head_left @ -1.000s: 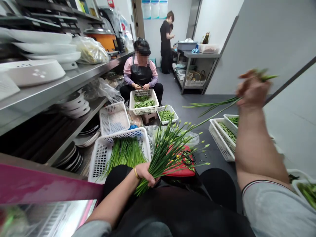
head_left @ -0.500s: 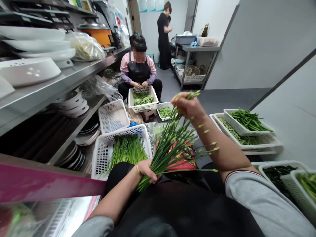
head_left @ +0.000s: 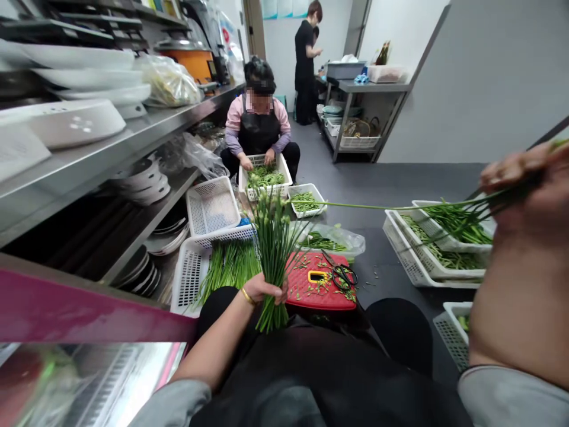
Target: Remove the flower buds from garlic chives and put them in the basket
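Note:
My left hand [head_left: 265, 289], a yellow bangle at its wrist, is closed round an upright bunch of flowering chives [head_left: 276, 237] above my lap. The buds point away from me and the cut ends hang below my fist. Far to the right, my raised right hand [head_left: 527, 184] is closed on several long chive stems [head_left: 466, 209]; one stretches left across the view. Beyond my lap lies a red plastic top [head_left: 304, 292] with a yellow-rimmed slot, strewn with green snippets. Black-handled scissors [head_left: 343, 276] rest on it. A white basket [head_left: 183, 284] of chives stands by my left knee.
A co-worker [head_left: 260, 121] sits ahead, both hands in a white basket [head_left: 268, 191] of green pods. Stacked vegetable baskets [head_left: 402, 261] stand on the right floor. Steel shelves [head_left: 146, 139] with dishes run along the left. Another person [head_left: 304, 65] stands by a steel table [head_left: 373, 88].
My right hand has swung from above the bunch out to the far right, drawing several stems away. The bunch in my left hand now stands more upright. The co-worker's hands have moved apart into the basket.

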Tool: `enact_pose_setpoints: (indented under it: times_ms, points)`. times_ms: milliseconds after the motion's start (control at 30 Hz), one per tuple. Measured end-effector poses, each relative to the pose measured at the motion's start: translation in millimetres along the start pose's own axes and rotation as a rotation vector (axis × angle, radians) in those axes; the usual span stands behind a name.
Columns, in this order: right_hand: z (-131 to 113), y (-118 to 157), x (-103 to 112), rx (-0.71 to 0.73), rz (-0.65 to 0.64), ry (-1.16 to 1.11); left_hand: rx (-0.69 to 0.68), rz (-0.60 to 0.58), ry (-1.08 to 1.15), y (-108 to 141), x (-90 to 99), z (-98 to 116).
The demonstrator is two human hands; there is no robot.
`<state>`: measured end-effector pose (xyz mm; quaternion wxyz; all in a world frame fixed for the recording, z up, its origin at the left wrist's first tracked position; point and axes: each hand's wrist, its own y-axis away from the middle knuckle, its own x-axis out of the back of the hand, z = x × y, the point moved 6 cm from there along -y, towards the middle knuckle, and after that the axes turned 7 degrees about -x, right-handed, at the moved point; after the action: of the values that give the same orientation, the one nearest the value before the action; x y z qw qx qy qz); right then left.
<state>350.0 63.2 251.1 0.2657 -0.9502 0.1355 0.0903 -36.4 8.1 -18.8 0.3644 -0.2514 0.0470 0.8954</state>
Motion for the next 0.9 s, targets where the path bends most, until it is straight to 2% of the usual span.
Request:
enact_pose_setpoints:
  times_ms: [67, 133, 233, 300, 367, 433, 533, 633, 767, 900]
  points:
    - [34, 31, -12, -0.123, 0.008, -0.055, -0.004, 0.129, -0.069, -5, 3.3, 4]
    - [76, 58, -30, -0.345, -0.023, -0.108, -0.019, 0.256, -0.141, -10, 4.6, 9]
    - [124, 95, -72, -0.572, -0.168, -0.173, -0.09, 0.395, -0.187, -20, 1.8, 16]
    - [141, 116, -103, -0.654, -0.302, -0.128, -0.121, 0.41, -0.189, -28, -3.2, 18]
    - [144, 130, -129, -0.663, -0.401, -0.04, -0.133, 0.404, -0.202, -35, -7.5, 19]
    - [132, 130, -143, -0.572, -0.419, 0.0, -0.138, 0.402, -0.24, -38, -9.6, 20]
    - [103, 114, -145, -0.404, -0.328, -0.025, -0.126, 0.388, -0.308, -37, -11.1, 21]
    - [89, 100, -145, -0.37, -0.297, 0.015, -0.109, 0.383, -0.377, -35, -11.3, 20]
    - [93, 91, -158, -0.378, -0.351, 0.025, -0.051, 0.394, -0.466, -34, -10.3, 13]
    - [101, 84, -166, -0.352, -0.306, 0.065, -0.04, 0.401, -0.509, -31, -10.5, 10]
